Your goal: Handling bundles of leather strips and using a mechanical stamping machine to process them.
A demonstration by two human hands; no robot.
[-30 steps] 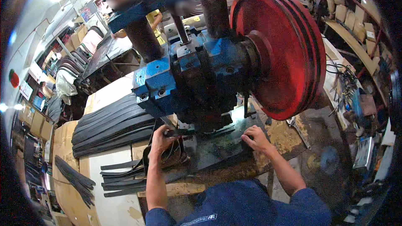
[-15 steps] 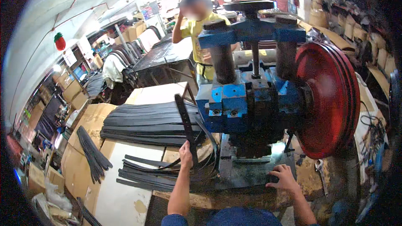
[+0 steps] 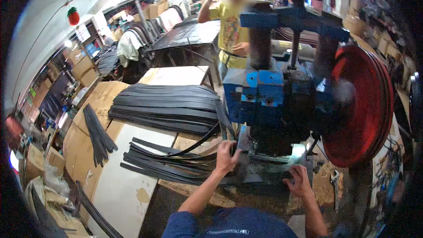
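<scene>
In the head view, the left hand (image 3: 227, 158) is bent at the left side of the machine (image 3: 269, 89), by the right ends of a small bunch of black strips (image 3: 161, 162); blur and shadow hide its fingertips, so I cannot tell whether it pinches a strip. The right hand (image 3: 300, 181) is loosely curled, thumb apart from fingers, at the right of the dark plate (image 3: 253, 177); contact is hard to make out. The strips lie on the bench (image 3: 116, 187), nearer than a large black pile (image 3: 165, 108). The machine's underside is lost in shadow, right of it a red wheel (image 3: 359, 110). Beyond, the machine partly covers a co-worker (image 3: 231, 31).
</scene>
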